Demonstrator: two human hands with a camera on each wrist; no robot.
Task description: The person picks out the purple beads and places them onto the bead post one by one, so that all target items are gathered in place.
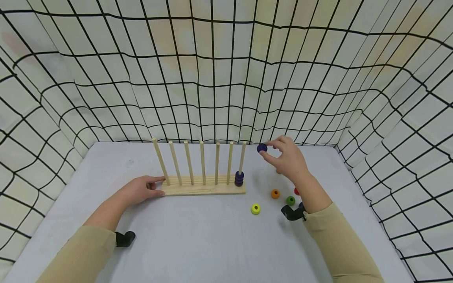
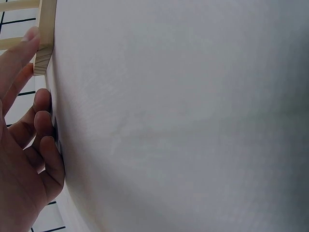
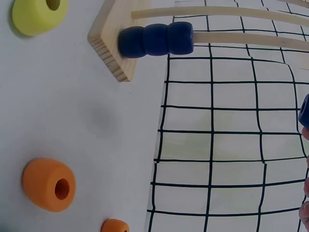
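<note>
A wooden peg stand with several upright pegs lies on the white table. Three dark blue beads are stacked on its rightmost peg, seen side-on in the right wrist view. My left hand grips the left end of the base between thumb and forefinger; its other fingers are curled close to the tabletop in the left wrist view. Raised to the right of the last peg's top, my right hand pinches another dark blue bead with thumb and fingertips. Only that bead's edge shows in the right wrist view.
Loose beads lie right of the stand: a yellow one, an orange one, a green one and a red one partly behind the right forearm. Black netting over white cloth encloses the table's back and sides.
</note>
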